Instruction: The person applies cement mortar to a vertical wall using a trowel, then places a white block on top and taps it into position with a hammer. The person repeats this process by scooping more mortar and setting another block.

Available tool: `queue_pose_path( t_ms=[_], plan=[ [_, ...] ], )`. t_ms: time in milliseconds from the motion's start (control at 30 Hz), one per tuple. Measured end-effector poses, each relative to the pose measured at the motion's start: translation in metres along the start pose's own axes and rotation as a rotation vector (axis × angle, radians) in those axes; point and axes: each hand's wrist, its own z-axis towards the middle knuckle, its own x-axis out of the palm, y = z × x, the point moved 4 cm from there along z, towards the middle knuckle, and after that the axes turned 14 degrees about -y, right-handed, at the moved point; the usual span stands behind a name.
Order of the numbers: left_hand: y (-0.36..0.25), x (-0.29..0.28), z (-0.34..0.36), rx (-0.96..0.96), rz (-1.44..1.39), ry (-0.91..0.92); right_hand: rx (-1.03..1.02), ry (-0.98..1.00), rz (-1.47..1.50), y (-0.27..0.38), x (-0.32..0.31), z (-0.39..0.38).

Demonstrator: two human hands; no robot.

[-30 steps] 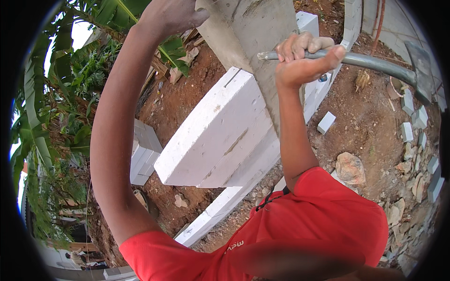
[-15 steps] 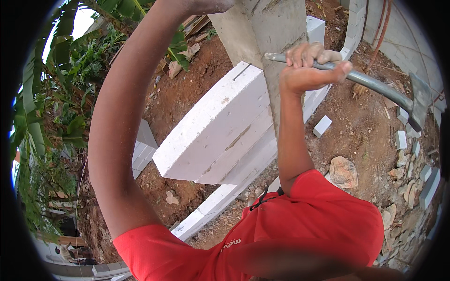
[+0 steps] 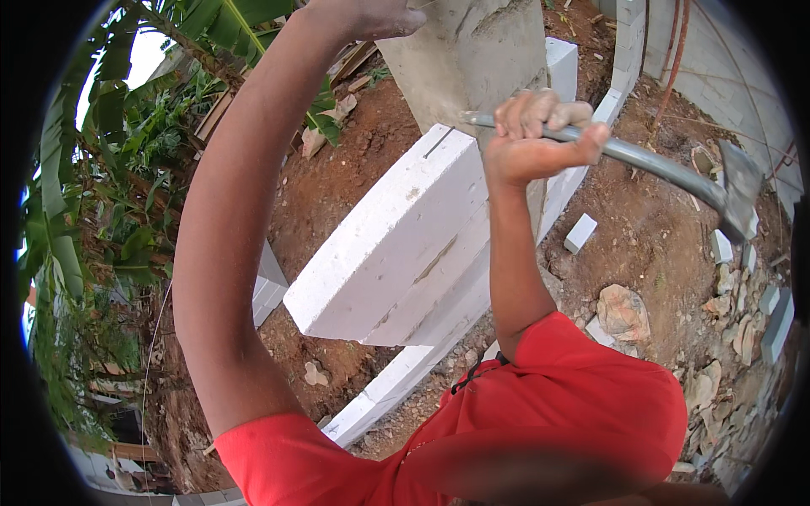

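Presently, the right hand (image 3: 540, 139) has its fingers pressed together and wrapped around a grey metal hand tool (image 3: 643, 160) with a tubular shaft; the broad head lies right of the white block wall (image 3: 401, 249). The left hand (image 3: 381, 17), near the grey concrete column (image 3: 472, 72), is cut off; its finger state cannot be determined.

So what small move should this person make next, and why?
Perhaps bring the metal-handled hammer toward the concrete column: the right hand grips it near one end, its head juts out rightward, away from the column, and the left hand shows near the column. That hand is partly cut off, so its grip is unclear.
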Motion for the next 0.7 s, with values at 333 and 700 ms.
queue_pose_path(
  t_ms=[333, 700],
  plan=[
    [0.000, -0.006, -0.007, -0.043, -0.004, 0.045, 0.512, 0.007, -0.049, 0.011, 0.026, -0.031],
    [0.013, -0.011, 0.006, -0.005, 0.033, 0.090, 1.016, -0.190, -0.119, -0.060, 0.003, -0.084]
  ],
)
